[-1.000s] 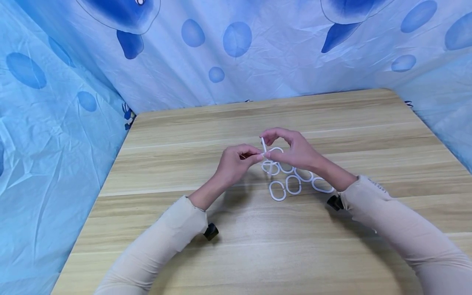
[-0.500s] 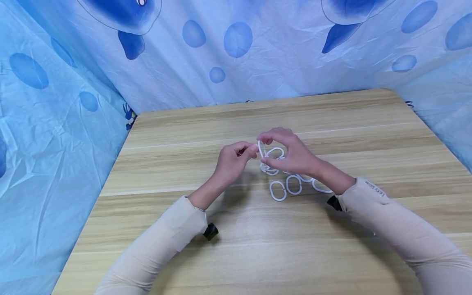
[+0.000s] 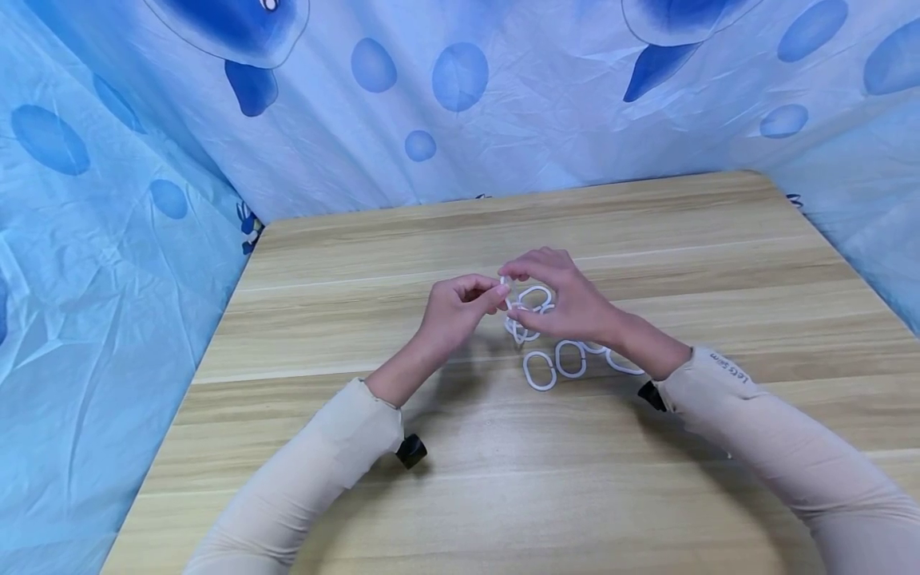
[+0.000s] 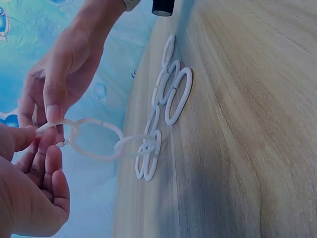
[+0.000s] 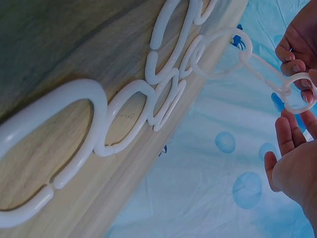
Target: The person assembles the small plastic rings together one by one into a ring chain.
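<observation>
My left hand (image 3: 460, 311) pinches one end of a white oval plastic chain link (image 3: 509, 303) between thumb and fingertips. Thumb and fingers of my right hand (image 3: 564, 291) hold that same link from the right. In the left wrist view, a joined link (image 4: 89, 156) dangles from it toward the table, and the right hand (image 4: 64, 74) reaches in from the top. The right wrist view has the left hand (image 5: 302, 47) above the held link (image 5: 285, 91) and the right hand (image 5: 297, 168) below. Each link has a small gap in its side, though fingers partly cover the held one's.
Under the hands, more white links (image 3: 535, 288) lie bunched on the wooden table (image 3: 460, 495). Separate links (image 3: 541, 389) lie nearer the person, some partly behind the right wrist. Blue patterned cloth (image 3: 460, 120) hangs behind the table and along its left side.
The held link has dipped slightly. My left fingertips drew back and up from the earlier joining spot, then closed on the link again. The right hand has shifted slightly left.
</observation>
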Motion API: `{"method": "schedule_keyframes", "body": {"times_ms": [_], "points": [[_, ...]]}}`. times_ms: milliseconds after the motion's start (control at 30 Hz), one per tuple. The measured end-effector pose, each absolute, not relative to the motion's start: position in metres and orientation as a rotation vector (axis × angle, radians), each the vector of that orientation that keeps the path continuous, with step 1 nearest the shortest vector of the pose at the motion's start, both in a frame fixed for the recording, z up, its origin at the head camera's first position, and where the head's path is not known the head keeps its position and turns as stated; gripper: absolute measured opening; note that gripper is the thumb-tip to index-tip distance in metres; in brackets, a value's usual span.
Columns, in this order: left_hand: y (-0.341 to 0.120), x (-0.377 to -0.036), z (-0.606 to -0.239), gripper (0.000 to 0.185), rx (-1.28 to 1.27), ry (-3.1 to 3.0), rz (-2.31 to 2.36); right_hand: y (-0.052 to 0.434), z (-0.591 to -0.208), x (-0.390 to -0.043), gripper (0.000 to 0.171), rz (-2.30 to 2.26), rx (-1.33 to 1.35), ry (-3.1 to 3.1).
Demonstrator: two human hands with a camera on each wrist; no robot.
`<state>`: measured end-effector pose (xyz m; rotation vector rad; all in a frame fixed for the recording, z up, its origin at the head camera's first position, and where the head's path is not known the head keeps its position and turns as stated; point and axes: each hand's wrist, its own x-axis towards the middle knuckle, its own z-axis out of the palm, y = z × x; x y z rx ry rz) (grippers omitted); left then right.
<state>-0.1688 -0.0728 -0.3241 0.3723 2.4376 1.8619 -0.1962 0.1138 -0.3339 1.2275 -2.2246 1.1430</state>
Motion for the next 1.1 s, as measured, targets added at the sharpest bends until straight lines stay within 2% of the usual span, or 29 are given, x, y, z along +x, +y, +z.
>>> {"method": "schedule_keyframes", "body": {"times_ms": [333,600,1100], "points": [[-0.074,-0.163,-0.31,0.015,0.218,2.492,1.819,0.136,-0.329,-0.196,0.055,1.069,1.14,-2.37],[-0.077,-0.153,-0.295,0.014,0.14,2.523,1.787,0.168,-0.335,-0.197,0.055,1.113,1.091,-2.432],[-0.09,-0.174,-0.323,0.018,0.132,2.535,1.82,0.212,-0.35,-0.193,0.048,0.95,1.085,-2.599]]}}
